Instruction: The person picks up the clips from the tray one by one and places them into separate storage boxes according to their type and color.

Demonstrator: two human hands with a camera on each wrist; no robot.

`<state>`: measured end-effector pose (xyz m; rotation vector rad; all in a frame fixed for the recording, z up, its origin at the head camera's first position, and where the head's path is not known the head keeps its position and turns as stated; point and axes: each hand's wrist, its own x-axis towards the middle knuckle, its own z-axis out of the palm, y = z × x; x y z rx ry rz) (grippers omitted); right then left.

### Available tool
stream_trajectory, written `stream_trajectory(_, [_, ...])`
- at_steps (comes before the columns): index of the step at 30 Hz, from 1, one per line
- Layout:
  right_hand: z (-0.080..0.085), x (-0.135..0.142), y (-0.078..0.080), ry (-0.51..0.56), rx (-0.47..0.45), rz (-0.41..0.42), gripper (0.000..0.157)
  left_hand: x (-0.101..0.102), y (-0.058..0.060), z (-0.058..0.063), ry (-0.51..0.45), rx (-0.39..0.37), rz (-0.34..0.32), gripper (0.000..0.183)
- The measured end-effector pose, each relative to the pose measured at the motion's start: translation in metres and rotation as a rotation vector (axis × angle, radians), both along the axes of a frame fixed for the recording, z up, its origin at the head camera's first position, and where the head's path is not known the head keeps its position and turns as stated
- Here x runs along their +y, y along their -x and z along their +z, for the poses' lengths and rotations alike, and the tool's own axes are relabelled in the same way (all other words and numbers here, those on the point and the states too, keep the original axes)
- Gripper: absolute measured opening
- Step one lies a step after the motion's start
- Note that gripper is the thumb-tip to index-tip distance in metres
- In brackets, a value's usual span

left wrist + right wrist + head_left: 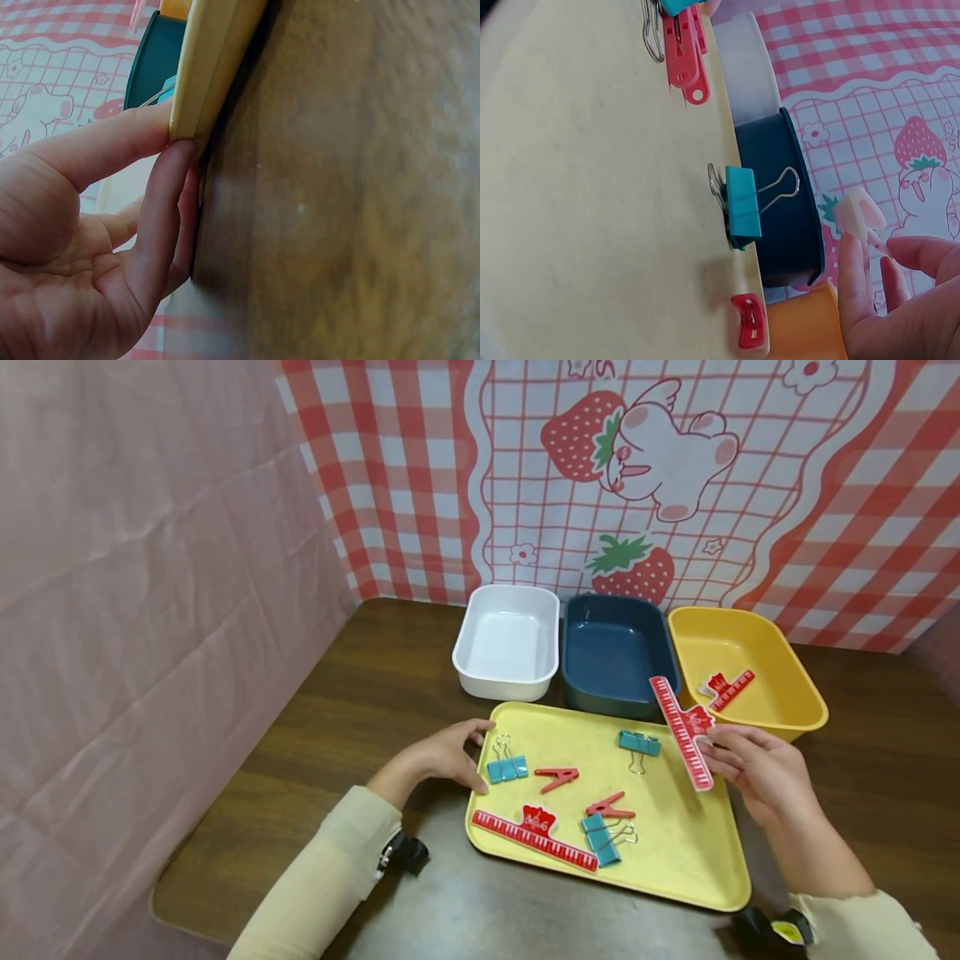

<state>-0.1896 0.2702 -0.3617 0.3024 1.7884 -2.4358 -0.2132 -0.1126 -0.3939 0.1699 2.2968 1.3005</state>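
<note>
"So, right hand point(765, 764)?"
"Nearly closed, pinching a red keyboard clip point(682, 732) above the yellow tray point(675, 852)."
"Left hand point(446, 753)?"
"Fingers gripping the tray's edge."
"Obstacles?"
"The yellow bin's point(765, 647) wall — between that and a second red clip point(732, 692)."

Arms point(322, 877) forward, right fingers point(853, 281) in a pinch

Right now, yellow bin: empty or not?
Not empty. In the head view, at least one red piano-key clip lies inside the yellow bin. Can't tell whether anything hides beneath it.
</note>
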Motion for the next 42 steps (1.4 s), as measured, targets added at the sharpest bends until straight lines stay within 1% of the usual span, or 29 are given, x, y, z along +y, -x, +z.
stream_trajectory(4, [0.001,0.003,0.001,0.025,-0.015,-0.015,0.008,0.000,0.000,-0.001,0.000,0.000,-0.001,0.093])
stream_trajectory(9, [0.001,0.008,0.003,0.054,-0.011,-0.026,0.009,0.000,0.000,-0.001,-0.003,-0.001,0.000,0.093])
stream_trajectory(12, [0.001,0.010,0.005,0.055,-0.018,-0.036,0.008,-0.001,0.000,-0.001,-0.005,0.000,0.000,0.093])
stream_trajectory(15, [0.003,0.012,0.006,0.050,-0.040,-0.060,0.004,-0.001,0.001,-0.002,-0.002,0.002,0.000,0.093])
stream_trajectory(18, [0.004,0.014,0.007,0.050,-0.054,-0.083,0.004,-0.001,0.001,-0.001,0.007,0.007,-0.003,0.093])
stream_trajectory(26, [0.003,0.020,0.012,0.111,-0.025,-0.115,0.007,-0.001,0.001,-0.001,0.013,0.013,-0.006,0.093])
stream_trajectory(33, [0.006,0.026,0.017,0.143,-0.059,-0.165,0.005,-0.001,0.002,-0.003,0.021,-0.003,-0.008,0.093])
stream_trajectory(36, [0.007,0.028,0.019,0.165,-0.057,-0.178,0.005,-0.001,0.003,-0.003,0.021,-0.006,-0.006,0.093])
stream_trajectory(42, [0.007,0.034,0.022,0.217,-0.016,-0.170,0.008,0.000,0.001,0.000,0.025,0.007,-0.009,0.094])
